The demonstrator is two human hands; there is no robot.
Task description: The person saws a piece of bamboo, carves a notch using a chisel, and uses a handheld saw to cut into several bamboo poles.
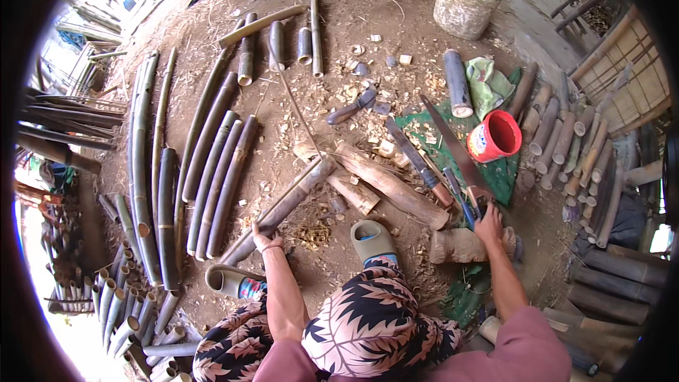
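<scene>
My left hand (267,238) is wrapped round a dark bamboo pole (296,185). The pole slants up from beside my left shoe, and its far end lies against pieces of split wood (385,182). My right hand (489,226) is closed at the handle of a handsaw (453,143), whose long blade points away from me over a green sheet (503,177). Just left of the saw lie a long knife (417,159) with a wooden handle and a blue-handled tool (460,198). Below my right hand is a short, thick log (453,247).
Cut bamboo lengths (212,177) lie in rows at the left, and stacked pieces (566,134) fill the right. A red tub (494,136) stands beyond the saw, with a white bucket (470,0) farther back. A hatchet-like blade (353,106) and wood chips lie on the dirt floor.
</scene>
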